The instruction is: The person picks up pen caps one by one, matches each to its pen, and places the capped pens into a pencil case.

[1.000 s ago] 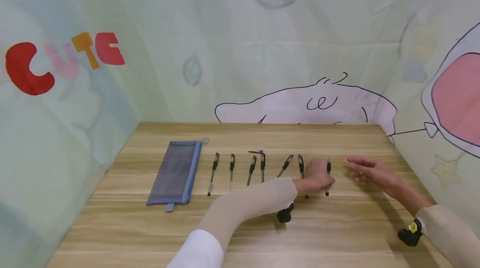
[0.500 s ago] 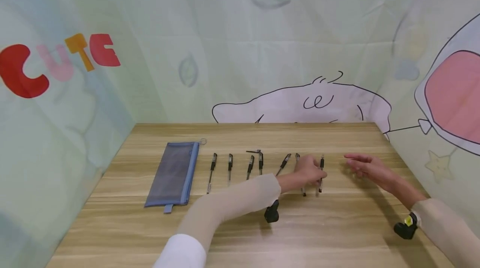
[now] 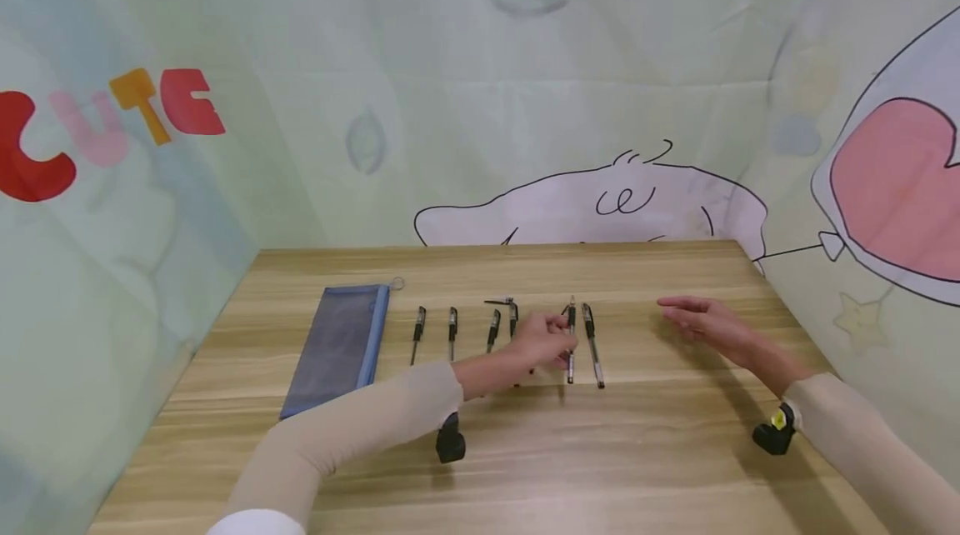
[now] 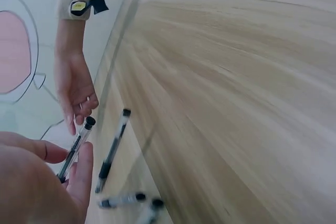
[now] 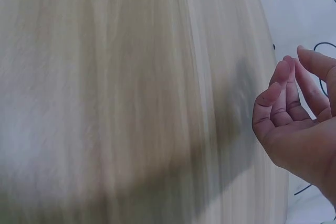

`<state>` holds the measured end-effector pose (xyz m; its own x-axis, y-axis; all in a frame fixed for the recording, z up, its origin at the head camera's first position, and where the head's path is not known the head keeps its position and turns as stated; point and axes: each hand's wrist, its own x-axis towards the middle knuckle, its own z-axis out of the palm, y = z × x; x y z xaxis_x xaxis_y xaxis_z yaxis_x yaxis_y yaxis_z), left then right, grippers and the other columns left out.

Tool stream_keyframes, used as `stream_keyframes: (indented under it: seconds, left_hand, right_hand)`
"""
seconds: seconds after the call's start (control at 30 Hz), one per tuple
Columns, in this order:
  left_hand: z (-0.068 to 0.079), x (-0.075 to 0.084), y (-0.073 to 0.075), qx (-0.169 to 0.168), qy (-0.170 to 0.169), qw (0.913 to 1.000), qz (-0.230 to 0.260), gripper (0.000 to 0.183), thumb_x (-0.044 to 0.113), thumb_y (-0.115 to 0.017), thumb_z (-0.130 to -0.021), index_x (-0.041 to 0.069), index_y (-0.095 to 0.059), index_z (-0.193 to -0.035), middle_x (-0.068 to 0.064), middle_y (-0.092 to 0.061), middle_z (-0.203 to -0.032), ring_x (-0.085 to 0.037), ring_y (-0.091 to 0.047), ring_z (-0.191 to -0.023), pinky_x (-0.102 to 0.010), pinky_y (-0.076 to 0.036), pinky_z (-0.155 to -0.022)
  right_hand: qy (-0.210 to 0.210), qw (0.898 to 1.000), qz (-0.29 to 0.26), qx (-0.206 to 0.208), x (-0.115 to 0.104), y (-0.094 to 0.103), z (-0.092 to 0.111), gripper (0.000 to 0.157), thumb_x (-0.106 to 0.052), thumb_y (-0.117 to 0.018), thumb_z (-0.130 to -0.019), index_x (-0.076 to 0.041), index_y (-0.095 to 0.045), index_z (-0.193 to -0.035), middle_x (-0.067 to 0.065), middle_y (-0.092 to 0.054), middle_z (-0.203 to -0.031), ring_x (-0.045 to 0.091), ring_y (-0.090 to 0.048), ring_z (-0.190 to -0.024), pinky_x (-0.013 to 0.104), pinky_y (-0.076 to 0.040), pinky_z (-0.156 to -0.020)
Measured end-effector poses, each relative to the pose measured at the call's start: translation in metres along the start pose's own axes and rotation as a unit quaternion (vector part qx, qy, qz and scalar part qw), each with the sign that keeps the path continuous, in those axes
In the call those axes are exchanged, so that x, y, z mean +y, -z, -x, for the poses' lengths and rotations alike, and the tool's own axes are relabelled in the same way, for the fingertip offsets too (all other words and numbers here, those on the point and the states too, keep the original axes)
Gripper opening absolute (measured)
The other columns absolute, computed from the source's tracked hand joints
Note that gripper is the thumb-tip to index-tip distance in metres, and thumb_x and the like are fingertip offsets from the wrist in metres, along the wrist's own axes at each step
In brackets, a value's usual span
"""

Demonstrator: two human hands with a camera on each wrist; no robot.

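Observation:
My left hand [image 3: 542, 340] pinches a clear-barrelled gel pen [image 3: 571, 368] between thumb and fingers, its bare tip upward in the head view. In the left wrist view this pen [image 4: 79, 145] points its black end cap away from the palm. Just right of it lies another capped pen [image 3: 593, 347] on the wooden table [image 3: 600, 460]. Several more black-capped pens stretch leftward in a row, such as the leftmost pen [image 3: 417, 335]; my left hand and forearm partly cover them. My right hand [image 3: 708, 325] hovers above the table's right side, fingers loosely bent, holding nothing.
A blue mesh zip pouch [image 3: 330, 347] lies left of the pens, partly behind my left sleeve. A pen with its clip sticking out sideways [image 3: 512, 314] is near the row's middle. Printed fabric [image 3: 450, 102] hangs behind the table and along its sides.
My left hand has carried the pinched pen leftward, from the right end of the row past the neighbouring pen. The head view has turned slightly right. My right hand stays about where it was.

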<state>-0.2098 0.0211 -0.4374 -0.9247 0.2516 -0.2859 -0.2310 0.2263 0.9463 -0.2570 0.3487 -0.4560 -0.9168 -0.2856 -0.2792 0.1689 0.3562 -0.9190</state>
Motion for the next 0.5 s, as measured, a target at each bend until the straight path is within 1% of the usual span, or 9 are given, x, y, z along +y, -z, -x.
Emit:
stream_keyframes:
  seconds: [0.07, 0.13, 0.23, 0.3, 0.33, 0.4, 0.47, 0.5]
  left_hand:
    - [0.005, -0.004, 0.017, 0.012, 0.013, 0.9998, 0.0, 0.044, 0.0, -0.067, -0.089, -0.003, -0.059, -0.132, -0.011, -0.069, -0.096, -0.021, -0.07, -0.076, -0.034, -0.065, -0.077]
    - [0.011, -0.008, 0.033, 0.027, 0.019, 0.9994, -0.005, 0.04, 0.001, -0.066, -0.089, -0.002, -0.059, -0.129, -0.013, -0.069, -0.099, -0.021, -0.07, -0.075, -0.035, -0.065, -0.077]
    - [0.023, -0.015, 0.054, 0.045, 0.022, 0.9987, -0.012, 0.037, 0.002, -0.065, -0.09, -0.003, -0.059, -0.126, -0.015, -0.069, -0.103, -0.019, -0.067, -0.074, -0.035, -0.065, -0.074]
    - [0.032, -0.02, 0.066, 0.052, 0.025, 0.9983, -0.006, 0.035, 0.002, -0.064, -0.09, -0.003, -0.058, -0.124, -0.016, -0.069, -0.103, -0.017, -0.065, -0.073, -0.035, -0.064, -0.073]
    - [0.035, -0.022, 0.071, 0.053, 0.027, 0.9982, -0.005, 0.035, 0.002, -0.064, -0.09, -0.003, -0.058, -0.124, -0.017, -0.069, -0.104, -0.016, -0.064, -0.073, -0.035, -0.064, -0.073]
    - [0.042, -0.026, 0.081, 0.054, 0.031, 0.9981, 0.004, 0.037, 0.002, -0.063, -0.089, -0.003, -0.057, -0.126, -0.019, -0.069, -0.106, -0.017, -0.064, -0.075, -0.033, -0.064, -0.072]
    - [0.048, -0.028, 0.087, 0.054, 0.035, 0.9979, 0.014, 0.038, 0.002, -0.063, -0.089, -0.003, -0.056, -0.125, -0.02, -0.07, -0.107, -0.017, -0.064, -0.076, -0.033, -0.063, -0.073]
    - [0.05, -0.03, 0.089, 0.054, 0.038, 0.9977, 0.016, 0.038, 0.002, -0.063, -0.089, -0.002, -0.056, -0.125, -0.021, -0.07, -0.108, -0.017, -0.065, -0.076, -0.033, -0.063, -0.074]
  right_hand:
    - [-0.002, 1.0, -0.001, 0.0, -0.003, -0.003, -0.003, 0.059, -0.028, -0.061, -0.104, 0.008, -0.044, -0.148, -0.013, -0.063, -0.096, 0.003, -0.057, -0.088, 0.021, -0.053, -0.075]
    - [-0.005, 1.0, 0.01, -0.002, -0.006, -0.006, -0.006, 0.061, -0.03, -0.061, -0.104, 0.007, -0.043, -0.149, -0.011, -0.066, -0.105, 0.003, -0.06, -0.093, 0.022, -0.054, -0.079]
    - [-0.004, 1.0, 0.016, -0.012, -0.01, -0.011, -0.015, 0.06, -0.031, -0.06, -0.104, 0.006, -0.044, -0.149, -0.012, -0.066, -0.111, 0.002, -0.06, -0.098, 0.021, -0.054, -0.083]
    - [-0.004, 1.0, 0.017, -0.021, -0.013, -0.017, -0.023, 0.06, -0.032, -0.06, -0.104, 0.005, -0.044, -0.149, -0.014, -0.066, -0.112, 0.001, -0.059, -0.1, 0.021, -0.054, -0.085]
    - [-0.002, 1.0, 0.013, -0.024, -0.015, -0.02, -0.027, 0.06, -0.031, -0.06, -0.104, 0.005, -0.045, -0.149, -0.017, -0.065, -0.108, 0.001, -0.059, -0.098, 0.021, -0.054, -0.085]
    - [0.002, 0.999, 0.012, -0.03, -0.019, -0.026, -0.034, 0.059, -0.03, -0.06, -0.104, 0.005, -0.045, -0.149, -0.018, -0.065, -0.107, 0.001, -0.058, -0.096, 0.02, -0.053, -0.083]
    - [0.007, 0.999, 0.009, -0.034, -0.024, -0.031, -0.042, 0.058, -0.029, -0.06, -0.105, 0.005, -0.045, -0.149, -0.014, -0.065, -0.106, 0.003, -0.057, -0.093, 0.021, -0.053, -0.081]
    - [0.008, 0.999, 0.012, -0.035, -0.027, -0.034, -0.045, 0.057, -0.029, -0.059, -0.105, 0.005, -0.045, -0.149, -0.012, -0.066, -0.109, 0.004, -0.058, -0.094, 0.022, -0.053, -0.081]
